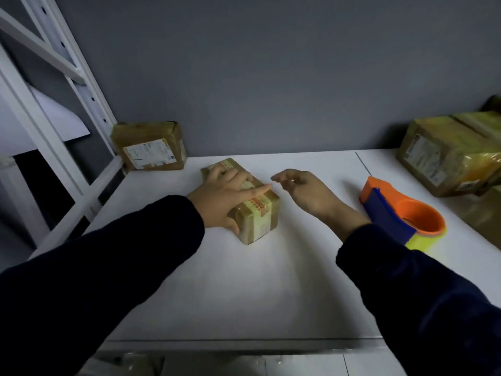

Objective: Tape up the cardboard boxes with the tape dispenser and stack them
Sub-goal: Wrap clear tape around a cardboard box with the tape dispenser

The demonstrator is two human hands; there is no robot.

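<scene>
A small cardboard box (260, 215) wrapped in yellowish tape sits in the middle of the white table (244, 289). My left hand (225, 194) lies flat on top of it, fingers spread and thumb down its near side. My right hand (303, 188) hovers just right of the box, fingers loosely curled and apart, holding nothing. The orange and blue tape dispenser (401, 215) with a yellow tape roll lies on the table to the right of my right wrist.
A taped box with a white label (150, 146) leans against the grey wall at the back left. Larger taped boxes (450, 156) are piled at the right edge. A white metal shelf frame (62, 109) stands at the left.
</scene>
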